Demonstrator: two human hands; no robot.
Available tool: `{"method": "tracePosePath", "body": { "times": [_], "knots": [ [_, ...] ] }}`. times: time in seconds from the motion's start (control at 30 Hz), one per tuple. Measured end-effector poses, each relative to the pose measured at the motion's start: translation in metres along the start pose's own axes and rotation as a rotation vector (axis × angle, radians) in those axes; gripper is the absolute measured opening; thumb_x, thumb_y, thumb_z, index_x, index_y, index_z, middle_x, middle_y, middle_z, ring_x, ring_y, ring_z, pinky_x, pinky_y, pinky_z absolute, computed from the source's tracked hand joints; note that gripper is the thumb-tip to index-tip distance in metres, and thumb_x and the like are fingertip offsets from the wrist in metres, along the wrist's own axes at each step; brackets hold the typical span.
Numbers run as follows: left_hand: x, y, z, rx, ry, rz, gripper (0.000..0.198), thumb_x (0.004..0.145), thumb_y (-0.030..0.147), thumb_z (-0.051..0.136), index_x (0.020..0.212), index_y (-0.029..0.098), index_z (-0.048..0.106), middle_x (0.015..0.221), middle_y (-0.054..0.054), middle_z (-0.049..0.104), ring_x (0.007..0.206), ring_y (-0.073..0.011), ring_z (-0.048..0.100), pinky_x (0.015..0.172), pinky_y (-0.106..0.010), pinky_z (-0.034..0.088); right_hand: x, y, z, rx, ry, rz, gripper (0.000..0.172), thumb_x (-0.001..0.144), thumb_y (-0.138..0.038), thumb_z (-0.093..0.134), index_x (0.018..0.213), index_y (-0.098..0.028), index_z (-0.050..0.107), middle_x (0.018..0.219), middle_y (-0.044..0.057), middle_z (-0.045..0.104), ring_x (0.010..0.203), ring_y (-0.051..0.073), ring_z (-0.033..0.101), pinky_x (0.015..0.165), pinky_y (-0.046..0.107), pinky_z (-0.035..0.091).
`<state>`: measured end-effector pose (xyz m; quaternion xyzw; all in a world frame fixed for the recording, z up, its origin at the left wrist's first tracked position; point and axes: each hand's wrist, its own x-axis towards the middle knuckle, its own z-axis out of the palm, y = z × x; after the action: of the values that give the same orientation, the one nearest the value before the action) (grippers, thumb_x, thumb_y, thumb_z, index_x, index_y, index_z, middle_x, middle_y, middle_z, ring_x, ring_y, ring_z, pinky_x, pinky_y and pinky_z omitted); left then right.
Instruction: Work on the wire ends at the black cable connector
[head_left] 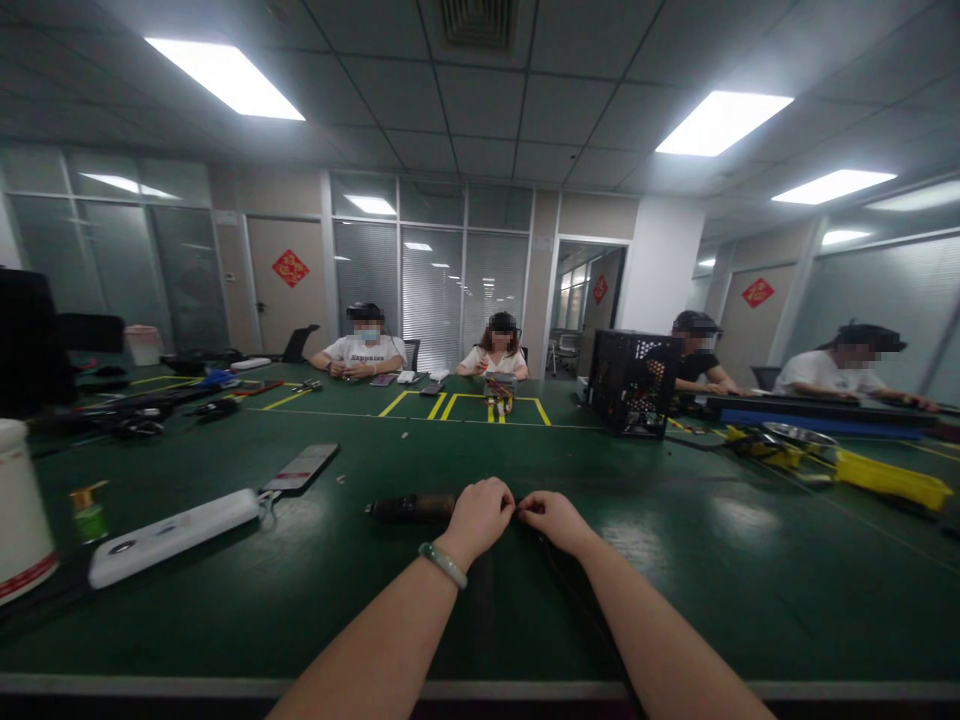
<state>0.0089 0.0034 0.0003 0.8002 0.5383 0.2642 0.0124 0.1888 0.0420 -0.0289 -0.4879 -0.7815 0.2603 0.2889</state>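
Note:
My left hand (480, 517) and my right hand (553, 519) meet over the green table (675, 570), knuckles up and fingers curled. A dark tube-shaped tool (411, 507) lies on the table and runs under my left hand, which closes round its near end. My right hand pinches something small and dark at the spot where the hands touch. A black cable (570, 600) trails from there back toward me under my right forearm. A pale green bead bracelet (443, 564) sits on my left wrist.
A white power strip (172, 537) and a flat dark device (301, 468) lie to the left, beside a small green bottle (89, 512) and a white tub (21, 510). A black perforated case (628, 383) and a yellow tray (892, 478) stand right. Several people sit at the far side.

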Motion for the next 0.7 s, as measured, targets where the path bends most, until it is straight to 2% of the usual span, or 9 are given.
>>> {"method": "tracePosePath", "body": {
  "times": [0.2, 0.5, 0.7],
  "knots": [
    [-0.0014, 0.0024, -0.0024, 0.007, -0.036, -0.016, 0.019, 0.087, 0.03, 0.046, 0.09, 0.02, 0.062, 0.099, -0.004, 0.06, 0.093, -0.0177, 0.054, 0.085, -0.032, 0.04, -0.0003, -0.0015, -0.0015, 0.005, -0.013, -0.001, 0.017, 0.078, -0.029, 0.06, 0.086, -0.019, 0.071, 0.079, 0.001, 0.069, 0.07, 0.015, 0.06, 0.063, 0.023, 0.043],
    [-0.0012, -0.0013, -0.0009, -0.009, -0.005, 0.024, 0.013, 0.083, 0.024, 0.051, 0.089, 0.021, 0.062, 0.097, -0.003, 0.06, 0.094, -0.0181, 0.054, 0.086, -0.032, 0.04, 0.0011, 0.001, 0.0008, 0.016, -0.002, -0.008, 0.018, 0.077, -0.029, 0.06, 0.085, -0.017, 0.07, 0.078, 0.002, 0.069, 0.07, 0.015, 0.06, 0.061, 0.023, 0.042],
    [-0.0009, 0.0024, -0.0026, -0.006, -0.022, -0.013, 0.018, 0.084, 0.032, 0.05, 0.089, 0.02, 0.062, 0.098, -0.004, 0.061, 0.095, -0.0191, 0.055, 0.086, -0.032, 0.04, 0.0007, 0.0014, 0.0009, 0.018, 0.007, -0.019, 0.018, 0.077, -0.03, 0.06, 0.085, -0.017, 0.07, 0.077, 0.002, 0.069, 0.069, 0.015, 0.059, 0.061, 0.023, 0.042]
  ]
}}
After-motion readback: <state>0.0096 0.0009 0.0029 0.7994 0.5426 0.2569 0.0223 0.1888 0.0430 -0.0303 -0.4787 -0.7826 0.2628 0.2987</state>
